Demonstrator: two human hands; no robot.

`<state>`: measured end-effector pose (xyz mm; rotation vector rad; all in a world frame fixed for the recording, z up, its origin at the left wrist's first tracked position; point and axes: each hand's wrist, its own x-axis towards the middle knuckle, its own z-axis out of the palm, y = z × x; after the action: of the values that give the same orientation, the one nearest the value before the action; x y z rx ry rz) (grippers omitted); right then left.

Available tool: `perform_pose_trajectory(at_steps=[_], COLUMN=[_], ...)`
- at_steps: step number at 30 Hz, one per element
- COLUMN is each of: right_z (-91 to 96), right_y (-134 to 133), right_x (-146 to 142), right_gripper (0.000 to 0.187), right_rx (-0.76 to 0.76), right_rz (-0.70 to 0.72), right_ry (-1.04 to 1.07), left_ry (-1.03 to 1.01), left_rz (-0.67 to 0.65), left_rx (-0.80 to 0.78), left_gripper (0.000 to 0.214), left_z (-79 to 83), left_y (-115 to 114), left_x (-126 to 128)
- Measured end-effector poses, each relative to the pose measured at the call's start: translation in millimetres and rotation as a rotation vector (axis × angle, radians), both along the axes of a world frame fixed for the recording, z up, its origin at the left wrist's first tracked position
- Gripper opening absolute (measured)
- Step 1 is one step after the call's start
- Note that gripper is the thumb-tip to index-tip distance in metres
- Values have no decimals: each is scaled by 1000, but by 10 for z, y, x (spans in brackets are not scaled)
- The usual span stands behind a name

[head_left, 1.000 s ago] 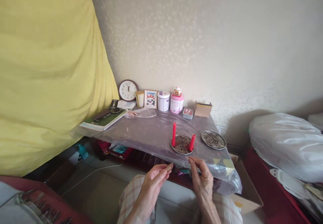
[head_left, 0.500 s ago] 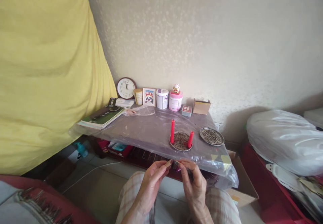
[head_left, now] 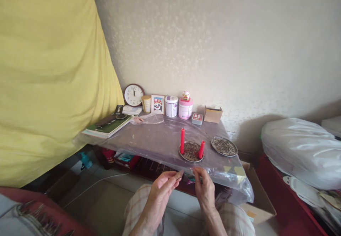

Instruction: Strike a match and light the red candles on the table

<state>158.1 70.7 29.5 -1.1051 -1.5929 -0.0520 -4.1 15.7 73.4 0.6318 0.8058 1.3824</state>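
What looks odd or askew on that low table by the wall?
The tall red candle stands upright on the round metal plate, but the shorter red candle beside it seems to lean slightly to the right. The clear plastic table cover sags, crumpled, at its front right corner. Nothing looks spilled.

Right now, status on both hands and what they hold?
Left hand pinches small brown piece. Right hand close beside it, grip unclear. Red candles on plate beyond, untouched.
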Motion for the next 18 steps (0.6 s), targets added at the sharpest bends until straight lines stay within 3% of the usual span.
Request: perform_pose_trajectory(at_steps=[6,13,18], right_z=[127,200,318], right_y=[-10,-48,-48], right_x=[87,67,71], right_gripper=[24,35,42], right_rx=[-126,-390,-423], right_rz=[7,56,67], right_ry=[268,691,837], left_ry=[-2,2,23], left_rz=[-2,13,28], left_rx=[-40,-63,-75], left_gripper=[21,24,25], left_z=[-63,-96,-180], left_y=[-11,-16,-28], left_x=[-40,-77,-135])
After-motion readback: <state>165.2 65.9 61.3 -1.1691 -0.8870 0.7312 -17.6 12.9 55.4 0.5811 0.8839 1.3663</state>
